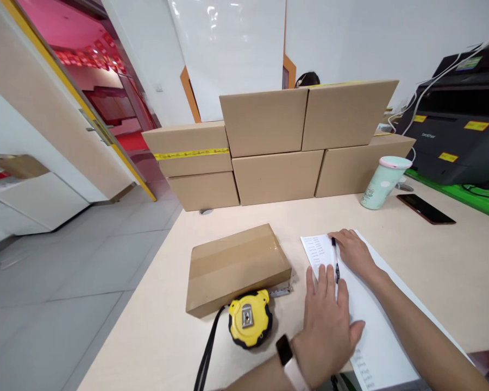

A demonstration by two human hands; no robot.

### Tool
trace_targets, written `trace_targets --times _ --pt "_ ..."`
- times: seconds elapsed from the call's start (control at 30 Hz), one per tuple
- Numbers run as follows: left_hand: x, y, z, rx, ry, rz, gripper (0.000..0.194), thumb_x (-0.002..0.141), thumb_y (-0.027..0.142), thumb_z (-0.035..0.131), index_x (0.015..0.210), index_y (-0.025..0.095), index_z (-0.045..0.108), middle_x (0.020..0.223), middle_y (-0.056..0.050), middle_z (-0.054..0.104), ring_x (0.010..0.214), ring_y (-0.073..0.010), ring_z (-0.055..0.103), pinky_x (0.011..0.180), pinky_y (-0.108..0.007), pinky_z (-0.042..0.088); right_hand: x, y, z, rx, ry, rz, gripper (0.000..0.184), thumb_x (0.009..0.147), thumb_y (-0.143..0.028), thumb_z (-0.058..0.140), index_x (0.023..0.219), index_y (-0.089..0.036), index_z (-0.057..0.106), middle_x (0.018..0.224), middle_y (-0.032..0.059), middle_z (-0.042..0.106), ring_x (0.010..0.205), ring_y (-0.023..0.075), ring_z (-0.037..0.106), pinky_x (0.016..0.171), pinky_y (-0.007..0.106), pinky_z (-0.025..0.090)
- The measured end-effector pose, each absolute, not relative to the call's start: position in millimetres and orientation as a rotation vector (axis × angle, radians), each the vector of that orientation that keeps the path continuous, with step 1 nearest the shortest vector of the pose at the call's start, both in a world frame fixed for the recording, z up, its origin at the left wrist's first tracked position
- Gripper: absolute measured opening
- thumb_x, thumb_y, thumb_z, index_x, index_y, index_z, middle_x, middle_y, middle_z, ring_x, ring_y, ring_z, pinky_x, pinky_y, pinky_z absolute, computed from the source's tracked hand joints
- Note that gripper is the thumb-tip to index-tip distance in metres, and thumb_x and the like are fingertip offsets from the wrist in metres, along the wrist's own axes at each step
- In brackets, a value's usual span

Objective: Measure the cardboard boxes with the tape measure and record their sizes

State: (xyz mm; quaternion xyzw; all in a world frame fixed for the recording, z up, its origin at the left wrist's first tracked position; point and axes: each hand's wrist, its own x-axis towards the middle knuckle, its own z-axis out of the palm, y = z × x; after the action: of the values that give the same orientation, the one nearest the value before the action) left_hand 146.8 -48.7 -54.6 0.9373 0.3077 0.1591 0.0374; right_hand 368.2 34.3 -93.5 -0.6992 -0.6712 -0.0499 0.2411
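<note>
My left hand [328, 320] lies over the left edge of a white paper sheet [375, 326], palm down with the fingers spread. My right hand [354, 252] rests on the upper part of the same sheet, fingers stretched to the left and lightly bent. A black-and-clear pen [335, 258] lies on the paper between both hands, its top end close to the right fingertips. Rows of small print show at the sheet's upper left. Left of my hands sits a yellow-and-black tape measure [250, 319] with a short bit of blade out. It stands against a flat cardboard box [236, 266].
Stacked cardboard boxes [277, 176] form a wall along the back of the table; the top of a person's head [307, 79] shows behind them. A mint-green cup [385, 182], a phone [426, 208] and a black printer [456, 119] stand or lie at the right.
</note>
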Motion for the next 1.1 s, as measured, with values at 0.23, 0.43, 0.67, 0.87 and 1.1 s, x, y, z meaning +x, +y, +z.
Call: trace_targets --times 0.23,0.43,0.67,0.87,1.1 --pt "24 -67 -78 2.687 1.2 1.001 0.034 0.085 0.023 0.053 0.119 0.023 0.052 0.129 -0.016 0.058 0.124 -0.0337 0.049 0.099 -0.055 0.044 321 -13 -34 -1.768 -2.084 0.144 0.028 0.091 -0.026 0.043 0.091 -0.027 0.07 0.092 0.0071 0.069 0.088 0.0245 0.063 0.067 0.035 0.048" --pt "-23 -60 -96 2.514 1.52 0.871 0.056 0.087 0.03 0.057 0.138 0.022 0.035 0.137 -0.017 0.046 0.124 -0.0342 0.048 0.095 -0.054 0.047 230 -67 -46 -1.43 -2.209 0.546 0.031 0.092 -0.026 0.048 0.119 -0.03 0.064 0.118 0.0052 0.066 0.112 0.0234 0.059 0.092 0.038 0.05" --pt "-3 -57 -71 2.378 1.533 0.816 0.059 0.075 0.03 0.07 0.125 0.015 0.044 0.121 -0.016 0.053 0.112 -0.0341 0.051 0.093 -0.053 0.046 200 -66 -82 -1.604 -1.897 0.439 0.034 0.093 -0.025 0.046 0.126 -0.023 0.054 0.123 0.0112 0.061 0.114 0.0256 0.059 0.095 0.044 0.05" --pt "-17 -63 -65 2.101 1.47 0.912 0.054 0.063 0.026 0.07 0.111 0.018 0.046 0.103 -0.009 0.059 0.1 -0.029 0.058 0.088 -0.047 0.048 199 -71 -81 -1.563 -1.793 0.476 0.024 0.093 -0.033 0.048 0.115 -0.027 0.057 0.119 0.0089 0.063 0.105 0.0245 0.063 0.088 0.042 0.054" --pt "-57 -76 -30 1.632 1.302 0.922 0.054 0.061 0.035 0.063 0.109 0.024 0.04 0.099 -0.004 0.06 0.089 -0.025 0.06 0.073 -0.037 0.05 186 -75 -48 -1.335 -1.821 0.656 0.025 0.089 -0.035 0.061 0.114 -0.031 0.061 0.099 0.0033 0.068 0.081 0.0183 0.065 0.072 0.032 0.056"
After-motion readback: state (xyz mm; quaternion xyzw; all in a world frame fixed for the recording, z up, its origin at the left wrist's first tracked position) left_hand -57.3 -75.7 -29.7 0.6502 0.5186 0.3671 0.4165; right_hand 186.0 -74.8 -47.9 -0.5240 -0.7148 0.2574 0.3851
